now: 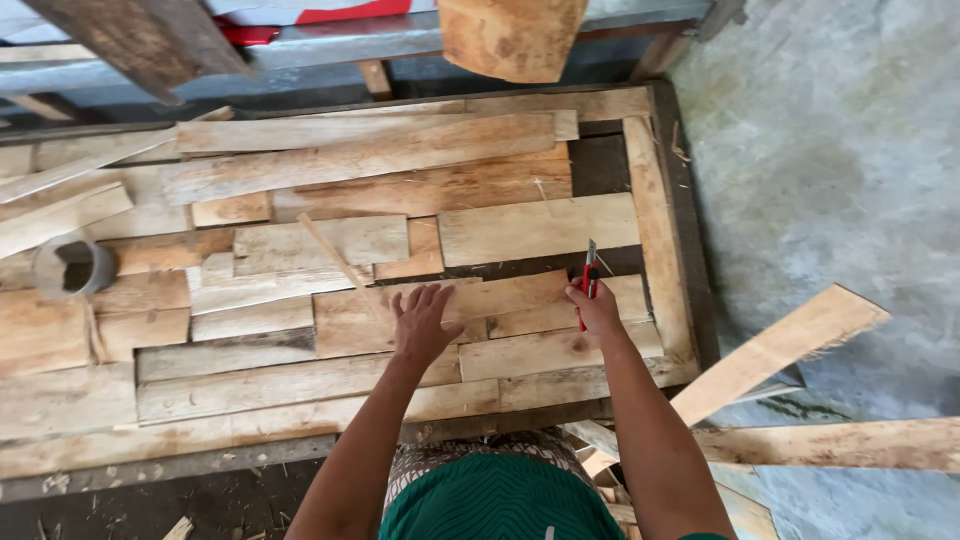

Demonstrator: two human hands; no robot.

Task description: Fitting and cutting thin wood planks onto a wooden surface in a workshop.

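At far left a grey roll of tape (73, 266) sits on the rough, pale veneer sheets (250, 320) that overlap across the wooden table (662, 200). The left hand (422, 325) lies flat, fingers spread, pressing a wide veneer strip (440, 310) with ragged grain; a thin wood sliver (333, 252) lies just beyond its fingertips. To the right, the right hand (597, 312) is closed around a red utility knife (588, 280), its slim blade pointing away over the strip's right end. Loose planks (780, 350) lean over the grey concrete floor (830, 150).
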